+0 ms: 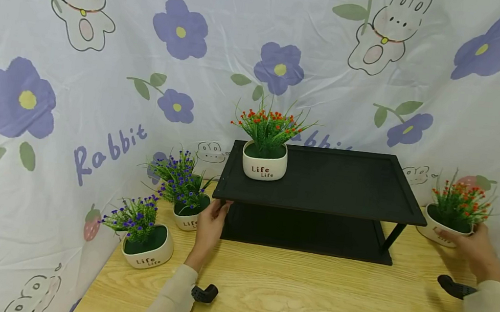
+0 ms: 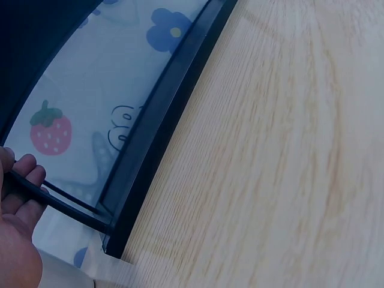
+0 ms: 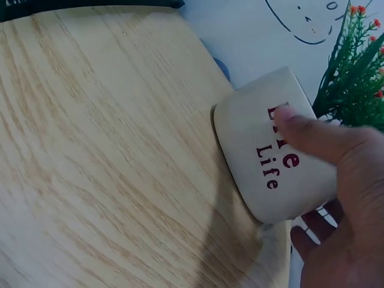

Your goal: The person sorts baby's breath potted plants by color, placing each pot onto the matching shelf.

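Note:
A two-tier black shelf point(image 1: 335, 181) stands on the table against the patterned cloth. My left hand point(image 1: 212, 224) is at its left end, with fingers curled round the thin black post point(image 2: 66, 209) there. On the right, my right hand point(image 1: 475, 251) grips a white flowerpot point(image 3: 264, 150) with red-orange artificial flowers point(image 1: 460, 200). The thumb presses on its lettered front and the other fingers are behind, partly hidden. The pot's base appears to be on the table near its right edge. A second white pot point(image 1: 263, 169) with red-orange flowers stands on the shelf's upper left.
Two white pots with purple flowers, one in front point(image 1: 148, 257) and one behind point(image 1: 184, 220), stand left of the shelf, the rear one close to my left hand. Light wood tabletop point(image 1: 299, 290) extends in front. A cloth point(image 1: 222, 70) printed with rabbits and flowers hangs behind.

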`<state>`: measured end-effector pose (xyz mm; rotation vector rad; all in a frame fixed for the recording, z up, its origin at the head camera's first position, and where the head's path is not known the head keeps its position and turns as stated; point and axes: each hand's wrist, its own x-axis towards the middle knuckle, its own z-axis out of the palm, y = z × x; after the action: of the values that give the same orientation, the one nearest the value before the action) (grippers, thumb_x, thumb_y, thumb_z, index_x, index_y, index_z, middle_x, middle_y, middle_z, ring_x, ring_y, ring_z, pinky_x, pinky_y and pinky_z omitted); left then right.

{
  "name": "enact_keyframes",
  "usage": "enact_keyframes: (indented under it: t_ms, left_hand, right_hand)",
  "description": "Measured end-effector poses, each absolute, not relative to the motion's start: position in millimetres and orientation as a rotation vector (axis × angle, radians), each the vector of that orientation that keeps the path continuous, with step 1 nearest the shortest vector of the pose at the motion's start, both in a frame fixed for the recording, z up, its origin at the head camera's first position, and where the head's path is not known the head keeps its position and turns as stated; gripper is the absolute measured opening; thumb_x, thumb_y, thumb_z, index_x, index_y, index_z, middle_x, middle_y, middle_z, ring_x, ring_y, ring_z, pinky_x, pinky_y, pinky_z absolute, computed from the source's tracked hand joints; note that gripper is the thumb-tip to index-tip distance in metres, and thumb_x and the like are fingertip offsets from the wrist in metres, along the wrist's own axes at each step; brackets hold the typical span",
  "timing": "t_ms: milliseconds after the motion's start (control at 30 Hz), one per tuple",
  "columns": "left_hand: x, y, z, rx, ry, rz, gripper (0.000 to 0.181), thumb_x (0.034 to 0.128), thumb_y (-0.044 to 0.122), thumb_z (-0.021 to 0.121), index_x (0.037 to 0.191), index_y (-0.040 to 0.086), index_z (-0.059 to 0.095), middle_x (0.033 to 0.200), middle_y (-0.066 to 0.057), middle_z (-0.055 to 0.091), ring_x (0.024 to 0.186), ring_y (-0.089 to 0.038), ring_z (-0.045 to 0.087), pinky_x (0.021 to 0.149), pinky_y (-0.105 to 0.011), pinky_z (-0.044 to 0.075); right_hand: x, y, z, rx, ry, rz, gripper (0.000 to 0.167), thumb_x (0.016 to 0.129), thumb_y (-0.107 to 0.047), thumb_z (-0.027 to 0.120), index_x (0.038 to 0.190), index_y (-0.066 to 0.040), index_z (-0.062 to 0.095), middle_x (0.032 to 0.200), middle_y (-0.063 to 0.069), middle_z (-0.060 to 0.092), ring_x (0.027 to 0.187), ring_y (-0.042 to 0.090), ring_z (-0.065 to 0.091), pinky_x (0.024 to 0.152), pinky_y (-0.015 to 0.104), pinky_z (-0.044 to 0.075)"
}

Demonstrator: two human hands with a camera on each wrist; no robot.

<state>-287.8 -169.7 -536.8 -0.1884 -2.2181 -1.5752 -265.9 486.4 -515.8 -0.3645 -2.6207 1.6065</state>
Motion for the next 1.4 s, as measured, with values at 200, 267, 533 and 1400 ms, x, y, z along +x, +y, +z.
enact_keyframes:
  t_ms: [200, 267, 533, 1400]
  left_hand:
    - [-289, -171, -538, -0.189, -2.218, -1.565, 0.032, 0.1101, 0.011, 0.060, 0.141, 0.010, 0.069, 0.137, -0.014, 0.073, 0.123, -0.031, 0.073, 0.102, -0.049, 0.060]
    - [-289, -172, -537, -0.192, -2.221, -1.567, 0.032, 0.1105, 0.011, 0.059, 0.141, 0.010, 0.069, 0.138, -0.014, 0.073, 0.124, -0.031, 0.073, 0.102, -0.049, 0.060]
    - [-288, -173, -537, -0.196, -2.221, -1.585, 0.033, 0.1104, 0.010, 0.059, 0.142, 0.011, 0.068, 0.139, -0.014, 0.072, 0.126, -0.032, 0.072, 0.103, -0.050, 0.059]
    - [-288, -171, -538, -0.196, -2.220, -1.598, 0.035, 0.1112, 0.014, 0.059, 0.145, 0.016, 0.067, 0.142, -0.010, 0.071, 0.127, -0.028, 0.071, 0.105, -0.049, 0.059]
  right_hand:
    - [-266, 480, -511, -0.523, -2.831, 1.345, 0.126, 0.100, -0.060, 0.065, 0.161, 0.009, -0.021, 0.162, 0.050, -0.020, 0.147, 0.076, -0.005, 0.113, 0.088, 0.017]
    - [-267, 479, -511, -0.567, -2.862, 1.322, 0.129, 0.099, -0.062, 0.064, 0.159, 0.012, -0.023, 0.158, 0.053, -0.024, 0.146, 0.077, -0.008, 0.112, 0.089, 0.016]
    - [-269, 479, -521, -0.520, -2.725, 1.513, 0.126, 0.101, -0.054, 0.068, 0.162, 0.008, -0.023, 0.166, 0.044, -0.019, 0.153, 0.070, -0.005, 0.119, 0.083, 0.013]
    - [-259, 467, -543, -0.591, -2.523, 1.712, 0.130, 0.101, -0.050, 0.069, 0.159, -0.010, -0.040, 0.167, 0.035, -0.031, 0.156, 0.058, -0.019, 0.125, 0.077, 0.000]
